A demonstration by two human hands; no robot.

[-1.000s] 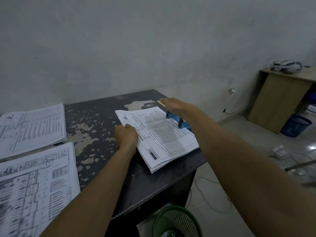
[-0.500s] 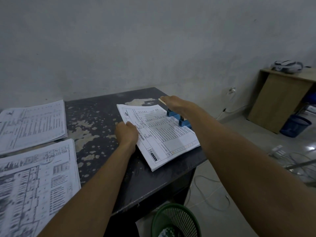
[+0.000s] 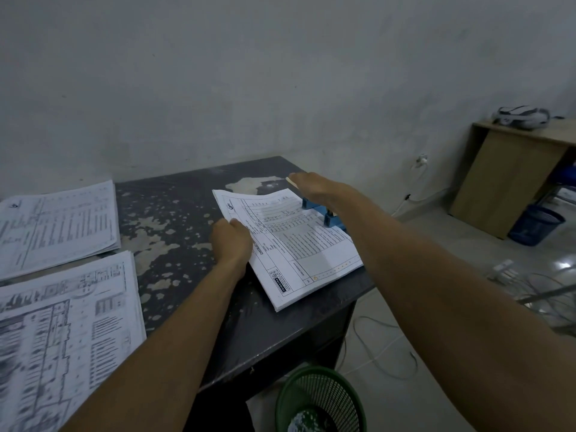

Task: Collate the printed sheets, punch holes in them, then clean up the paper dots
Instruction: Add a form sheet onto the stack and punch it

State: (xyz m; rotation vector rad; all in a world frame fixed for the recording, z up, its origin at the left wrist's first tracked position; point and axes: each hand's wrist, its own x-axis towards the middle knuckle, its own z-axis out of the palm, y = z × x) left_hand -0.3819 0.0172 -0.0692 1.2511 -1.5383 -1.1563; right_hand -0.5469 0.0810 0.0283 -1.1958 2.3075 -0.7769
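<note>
Now I see my right hand [image 3: 314, 190] lying flat, fingers straight, on the blue hole punch [image 3: 324, 213], while my left hand [image 3: 232, 241] grips the near edge of the collated sheets [image 3: 290, 244] fed into it, on the dark table [image 3: 174, 213]. Two other printed stacks [image 3: 56, 226] lie left; green wastebasket [image 3: 321, 397] below.

- paper stack [image 3: 293, 244] on table [image 3: 187, 213], right end
- hole punch [image 3: 324, 213] at stack's right edge
- two more stacks [image 3: 56, 226] left
- bin [image 3: 321, 400] on floor below
</note>
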